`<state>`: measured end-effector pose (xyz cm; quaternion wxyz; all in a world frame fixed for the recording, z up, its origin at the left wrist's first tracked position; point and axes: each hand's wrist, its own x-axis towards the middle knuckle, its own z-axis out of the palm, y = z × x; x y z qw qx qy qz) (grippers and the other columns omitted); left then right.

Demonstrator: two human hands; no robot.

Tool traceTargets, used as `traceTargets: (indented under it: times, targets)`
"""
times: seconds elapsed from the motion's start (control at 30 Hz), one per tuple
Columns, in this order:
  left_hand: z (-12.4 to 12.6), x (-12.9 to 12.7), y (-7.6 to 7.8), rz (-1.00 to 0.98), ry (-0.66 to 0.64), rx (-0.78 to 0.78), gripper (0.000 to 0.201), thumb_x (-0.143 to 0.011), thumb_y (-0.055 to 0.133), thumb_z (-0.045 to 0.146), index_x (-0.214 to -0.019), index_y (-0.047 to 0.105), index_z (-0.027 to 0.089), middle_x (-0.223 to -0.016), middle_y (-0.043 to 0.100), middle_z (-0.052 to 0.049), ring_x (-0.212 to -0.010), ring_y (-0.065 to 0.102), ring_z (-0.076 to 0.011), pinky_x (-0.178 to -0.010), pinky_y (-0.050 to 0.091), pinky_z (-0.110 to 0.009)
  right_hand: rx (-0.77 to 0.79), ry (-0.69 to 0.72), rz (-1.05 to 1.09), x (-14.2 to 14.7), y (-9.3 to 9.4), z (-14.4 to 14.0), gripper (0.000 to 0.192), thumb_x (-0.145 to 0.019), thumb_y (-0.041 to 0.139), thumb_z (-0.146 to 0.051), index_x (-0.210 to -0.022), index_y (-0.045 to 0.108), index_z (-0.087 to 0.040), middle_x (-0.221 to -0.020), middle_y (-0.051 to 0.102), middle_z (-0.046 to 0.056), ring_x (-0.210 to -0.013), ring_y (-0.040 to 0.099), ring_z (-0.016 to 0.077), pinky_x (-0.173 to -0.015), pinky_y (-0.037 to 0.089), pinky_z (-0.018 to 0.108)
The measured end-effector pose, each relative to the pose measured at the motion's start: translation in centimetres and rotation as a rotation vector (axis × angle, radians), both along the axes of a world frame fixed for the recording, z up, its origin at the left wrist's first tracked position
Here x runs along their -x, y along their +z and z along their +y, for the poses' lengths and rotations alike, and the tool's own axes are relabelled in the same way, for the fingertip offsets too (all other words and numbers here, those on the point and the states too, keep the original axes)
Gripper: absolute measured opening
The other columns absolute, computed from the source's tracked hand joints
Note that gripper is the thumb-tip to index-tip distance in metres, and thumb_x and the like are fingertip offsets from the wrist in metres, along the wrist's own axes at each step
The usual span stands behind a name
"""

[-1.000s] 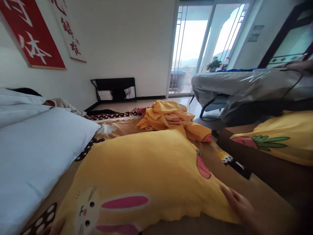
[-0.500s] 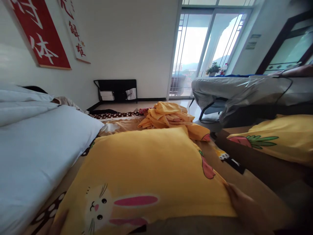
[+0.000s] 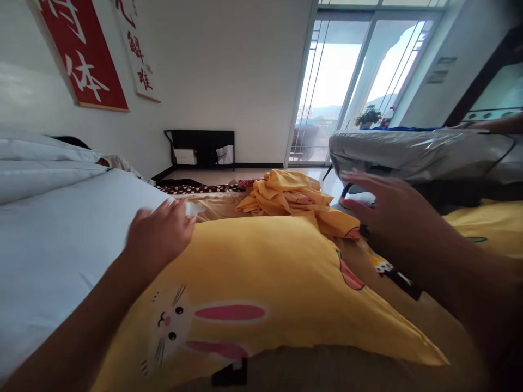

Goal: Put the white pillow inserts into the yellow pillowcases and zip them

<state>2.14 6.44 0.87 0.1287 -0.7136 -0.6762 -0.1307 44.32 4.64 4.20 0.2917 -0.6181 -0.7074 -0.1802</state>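
A yellow pillow (image 3: pixel 261 267) printed with a white rabbit and a carrot lies in front of me, its right near corner stretched out empty and pointed. My left hand (image 3: pixel 161 228) is raised over the pillow's far left corner, fingers curved and blurred, with nothing seen in it; whether it touches the cloth I cannot tell. To the right, my right hand (image 3: pixel 378 204) hovers off the pillow with thumb and fingers apart, holding nothing. Beyond the pillow is a crumpled heap of yellow-orange cloth (image 3: pixel 286 190).
White pillows (image 3: pixel 69 228) are piled at left. Another yellow pillow (image 3: pixel 494 223) lies at right. Behind it stands a plastic-covered table (image 3: pixel 379 149), where part of another person's arm (image 3: pixel 500 124) shows. A black rack (image 3: pixel 200 147) stands by the wall.
Both hands have left the pillow's near corners and moved up and forward, the left to its far left corner, the right beyond its right side. The near right corner now lies loose.
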Motion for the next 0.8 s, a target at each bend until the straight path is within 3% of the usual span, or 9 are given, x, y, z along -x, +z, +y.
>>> traceTargets:
  times: [0.07,0.13,0.17,0.3,0.33,0.4,0.6,0.7,0.8]
  targets:
    - [4.2,-5.7,3.5,-0.014,-0.066,0.001,0.047,-0.091,0.026,0.030,-0.129,0.048,0.013,-0.139,0.050,-0.007,-0.142,0.029,-0.0308,-0.110,0.020,-0.050,-0.010,0.116,-0.030,5.3,2.0,3.8,0.058,-0.093,0.040,-0.047,-0.141,0.045,-0.016,-0.148,0.043,0.010,-0.138,0.037,0.0268,-0.114,0.025,0.049]
    - [7.5,-9.8,2.4,-0.064,-0.091,0.021,0.046,-0.092,0.024,0.023,-0.130,0.048,0.012,-0.143,0.048,-0.010,-0.141,0.030,-0.0281,-0.110,0.019,-0.048,0.085,0.109,0.040,9.8,-0.1,7.0,0.054,-0.099,0.032,-0.039,-0.145,0.038,-0.013,-0.151,0.039,0.010,-0.142,0.032,0.0246,-0.116,0.022,0.045]
    - [8.6,-11.3,0.1,-0.096,-0.078,0.050,0.047,-0.093,0.023,0.021,-0.130,0.049,0.007,-0.142,0.048,-0.014,-0.140,0.032,-0.0297,-0.110,0.021,-0.049,0.146,0.100,0.046,11.5,-2.5,8.4,0.052,-0.100,0.027,-0.037,-0.144,0.040,-0.012,-0.149,0.041,0.012,-0.140,0.035,0.0254,-0.115,0.024,0.046]
    - [10.9,-13.7,-12.7,-0.189,-0.014,0.208,0.051,-0.095,0.028,0.028,-0.135,0.049,0.003,-0.144,0.043,-0.025,-0.138,0.036,-0.0318,-0.114,0.023,-0.051,0.425,0.157,0.014,14.5,-15.7,11.9,0.044,-0.097,0.037,-0.034,-0.133,0.054,-0.014,-0.139,0.054,0.012,-0.131,0.047,0.0250,-0.112,0.030,0.046]
    - [11.4,-13.7,-15.1,-0.200,0.001,0.220,0.053,-0.096,0.026,0.030,-0.138,0.047,0.005,-0.148,0.039,-0.023,-0.140,0.033,-0.0306,-0.116,0.020,-0.052,0.459,0.162,0.020,14.5,-18.4,12.4,0.047,-0.098,0.035,-0.035,-0.137,0.050,-0.015,-0.144,0.048,0.012,-0.136,0.041,0.0254,-0.114,0.025,0.048]
    - [12.8,-13.2,-17.7,-0.214,0.018,0.250,0.054,-0.096,0.023,0.034,-0.138,0.048,0.012,-0.149,0.040,-0.018,-0.142,0.031,-0.0277,-0.116,0.021,-0.052,0.504,0.182,0.033,13.8,-21.7,13.6,0.050,-0.099,0.029,-0.037,-0.143,0.044,-0.017,-0.150,0.040,0.011,-0.142,0.032,0.0241,-0.117,0.018,0.050]
    - [17.7,-7.0,-17.6,-0.235,0.096,0.408,0.060,-0.092,0.024,0.051,-0.138,0.049,0.021,-0.151,0.039,-0.013,-0.141,0.033,-0.0298,-0.112,0.024,-0.058,0.588,0.169,0.080,8.8,-21.7,16.7,0.056,-0.099,0.025,-0.050,-0.144,0.043,-0.022,-0.152,0.038,0.006,-0.144,0.027,0.0208,-0.118,0.016,0.047]
    - [18.6,-2.6,-18.6,-0.234,0.156,0.445,0.066,-0.092,0.018,0.056,-0.141,0.046,0.022,-0.153,0.036,-0.012,-0.142,0.030,-0.0324,-0.111,0.022,-0.062,0.642,0.091,0.134,5.6,-21.8,17.5,0.057,-0.099,0.027,-0.051,-0.142,0.045,-0.019,-0.150,0.041,0.010,-0.143,0.029,0.0253,-0.117,0.015,0.054]
    - [19.3,0.9,-20.0,-0.219,0.173,0.488,0.068,-0.090,0.020,0.059,-0.138,0.050,0.022,-0.145,0.047,-0.014,-0.137,0.038,-0.0343,-0.109,0.026,-0.060,0.722,0.094,0.180,3.1,-22.3,18.4,0.053,-0.097,0.039,-0.052,-0.136,0.049,-0.018,-0.143,0.047,0.012,-0.134,0.041,0.0261,-0.113,0.026,0.055]
